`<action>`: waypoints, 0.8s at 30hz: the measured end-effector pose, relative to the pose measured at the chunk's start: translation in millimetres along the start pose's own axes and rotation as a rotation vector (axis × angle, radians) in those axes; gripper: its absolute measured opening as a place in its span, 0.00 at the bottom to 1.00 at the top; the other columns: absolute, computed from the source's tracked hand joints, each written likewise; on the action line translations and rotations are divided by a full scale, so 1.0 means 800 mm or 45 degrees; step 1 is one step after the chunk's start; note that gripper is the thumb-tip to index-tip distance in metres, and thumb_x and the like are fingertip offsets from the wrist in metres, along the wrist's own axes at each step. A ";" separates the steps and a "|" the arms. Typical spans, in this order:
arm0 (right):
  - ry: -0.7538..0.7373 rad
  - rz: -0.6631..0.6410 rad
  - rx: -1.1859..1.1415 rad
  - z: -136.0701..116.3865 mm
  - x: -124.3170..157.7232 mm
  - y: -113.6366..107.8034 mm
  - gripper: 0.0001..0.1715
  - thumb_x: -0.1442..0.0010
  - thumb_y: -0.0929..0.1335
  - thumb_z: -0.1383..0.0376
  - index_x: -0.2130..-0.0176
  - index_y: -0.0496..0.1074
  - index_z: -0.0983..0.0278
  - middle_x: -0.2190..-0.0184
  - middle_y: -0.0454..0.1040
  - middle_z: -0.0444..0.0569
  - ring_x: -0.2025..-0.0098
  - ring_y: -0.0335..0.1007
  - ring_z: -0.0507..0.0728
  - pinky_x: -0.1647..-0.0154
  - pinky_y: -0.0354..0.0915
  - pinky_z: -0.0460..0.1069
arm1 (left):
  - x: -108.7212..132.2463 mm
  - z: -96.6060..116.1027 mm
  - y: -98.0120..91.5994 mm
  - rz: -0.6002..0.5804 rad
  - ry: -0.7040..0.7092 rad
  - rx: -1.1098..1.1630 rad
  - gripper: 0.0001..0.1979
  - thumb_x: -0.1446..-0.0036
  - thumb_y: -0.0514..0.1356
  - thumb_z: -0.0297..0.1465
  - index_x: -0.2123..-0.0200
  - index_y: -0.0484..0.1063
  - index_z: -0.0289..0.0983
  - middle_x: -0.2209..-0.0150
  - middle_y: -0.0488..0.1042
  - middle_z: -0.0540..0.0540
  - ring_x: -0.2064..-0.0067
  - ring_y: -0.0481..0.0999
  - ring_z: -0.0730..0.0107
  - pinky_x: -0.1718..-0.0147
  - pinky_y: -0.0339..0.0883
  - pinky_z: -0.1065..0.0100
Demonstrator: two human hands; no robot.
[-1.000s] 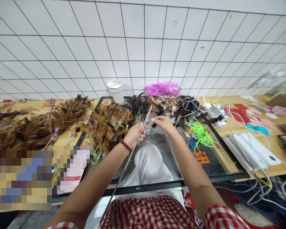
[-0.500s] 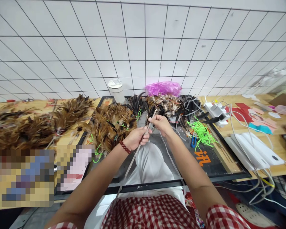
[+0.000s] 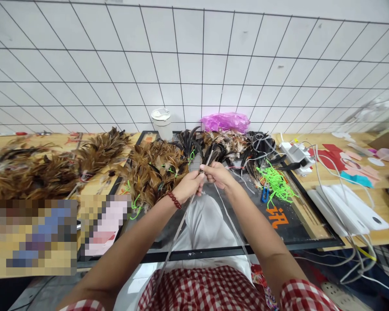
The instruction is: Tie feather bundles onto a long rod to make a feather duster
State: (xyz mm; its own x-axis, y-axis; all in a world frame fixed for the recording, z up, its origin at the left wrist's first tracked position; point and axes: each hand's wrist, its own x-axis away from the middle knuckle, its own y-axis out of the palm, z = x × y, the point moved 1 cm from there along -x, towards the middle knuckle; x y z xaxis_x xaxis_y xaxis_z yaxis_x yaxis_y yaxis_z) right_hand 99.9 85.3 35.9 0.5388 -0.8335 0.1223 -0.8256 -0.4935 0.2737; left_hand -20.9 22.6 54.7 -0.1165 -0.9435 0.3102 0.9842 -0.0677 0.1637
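Note:
My left hand (image 3: 191, 185), with a dark red bead bracelet at its wrist, is closed around a pale cord (image 3: 177, 233) that trails down towards my lap. Against its fingertips, my right hand (image 3: 218, 173) pinches at the same spot. A second pale strand (image 3: 227, 212) hangs below the right hand. Just past the fingertips, dark feathers (image 3: 216, 152) fan out; whether they are held or lie behind on the board cannot be made out. A heap of brown feathers (image 3: 158, 166) lies left of my hands.
Right of my hands are bright green ties (image 3: 277, 183) and blue snips (image 3: 265, 194) on the dark board (image 3: 298, 231). A white cup (image 3: 162, 125) and a pink plastic bag (image 3: 225, 122) stand by the tiled wall. White devices (image 3: 343, 211) with cables sit far right; more feathers (image 3: 52, 172) far left.
My right hand has come down and closer against the left fingertips. The pale strip that stood up between the hands now shows less. The view has shifted slightly.

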 end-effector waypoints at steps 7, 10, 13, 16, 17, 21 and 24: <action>0.023 -0.089 0.443 -0.003 0.009 -0.020 0.33 0.57 0.72 0.69 0.51 0.61 0.65 0.83 0.58 0.31 0.83 0.49 0.45 0.84 0.45 0.41 | -0.002 0.016 -0.019 0.082 0.049 0.126 0.09 0.41 0.55 0.31 0.72 0.59 0.36 0.81 0.57 0.56 0.85 0.54 0.84 0.87 0.46 0.80; -0.002 -0.041 0.700 0.002 0.005 -0.027 0.33 0.57 0.67 0.74 0.49 0.61 0.67 0.83 0.58 0.32 0.83 0.51 0.46 0.82 0.47 0.42 | 0.004 0.023 -0.018 0.111 0.087 0.129 0.07 0.41 0.53 0.29 0.71 0.60 0.35 0.75 0.64 0.52 0.82 0.58 0.84 0.86 0.51 0.79; -0.135 -0.044 0.847 0.001 0.001 -0.020 0.36 0.58 0.64 0.77 0.48 0.60 0.66 0.84 0.58 0.32 0.81 0.53 0.47 0.79 0.49 0.43 | 0.006 0.027 -0.011 0.160 0.080 0.105 0.05 0.42 0.55 0.29 0.69 0.62 0.35 0.68 0.67 0.48 0.79 0.66 0.82 0.85 0.58 0.77; -0.254 -0.071 0.926 -0.008 0.003 -0.006 0.32 0.58 0.64 0.76 0.51 0.61 0.65 0.83 0.58 0.32 0.80 0.54 0.47 0.78 0.50 0.43 | 0.001 0.025 -0.007 0.116 0.016 0.043 0.06 0.43 0.57 0.30 0.69 0.62 0.35 0.70 0.67 0.48 0.78 0.69 0.78 0.84 0.60 0.76; -0.277 -0.072 0.953 -0.012 0.005 -0.002 0.28 0.57 0.64 0.75 0.53 0.62 0.65 0.82 0.58 0.33 0.79 0.54 0.47 0.78 0.49 0.43 | -0.002 0.023 -0.006 0.105 0.005 0.014 0.06 0.43 0.57 0.30 0.70 0.62 0.36 0.72 0.67 0.49 0.79 0.68 0.78 0.85 0.58 0.77; -0.248 -0.115 0.996 -0.024 0.015 0.004 0.25 0.53 0.69 0.67 0.54 0.64 0.65 0.81 0.61 0.34 0.79 0.55 0.48 0.77 0.50 0.43 | -0.009 0.019 -0.012 0.153 -0.002 -0.026 0.10 0.43 0.57 0.29 0.74 0.57 0.37 0.80 0.58 0.56 0.85 0.55 0.84 0.87 0.45 0.79; -0.161 -0.179 1.058 -0.037 0.026 -0.005 0.24 0.51 0.70 0.61 0.54 0.69 0.67 0.80 0.64 0.37 0.78 0.56 0.48 0.76 0.51 0.44 | -0.006 0.019 -0.020 0.133 -0.036 -0.033 0.11 0.43 0.56 0.29 0.74 0.55 0.38 0.82 0.55 0.57 0.86 0.50 0.85 0.86 0.39 0.80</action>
State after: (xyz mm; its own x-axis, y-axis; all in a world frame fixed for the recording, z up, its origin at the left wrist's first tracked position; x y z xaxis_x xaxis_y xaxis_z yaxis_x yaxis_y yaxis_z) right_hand 119.4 77.1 66.1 0.6636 -0.7479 0.0183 -0.6339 -0.5751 -0.5171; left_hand -37.8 33.4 64.9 -0.0165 -0.9364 0.3506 0.9942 0.0218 0.1049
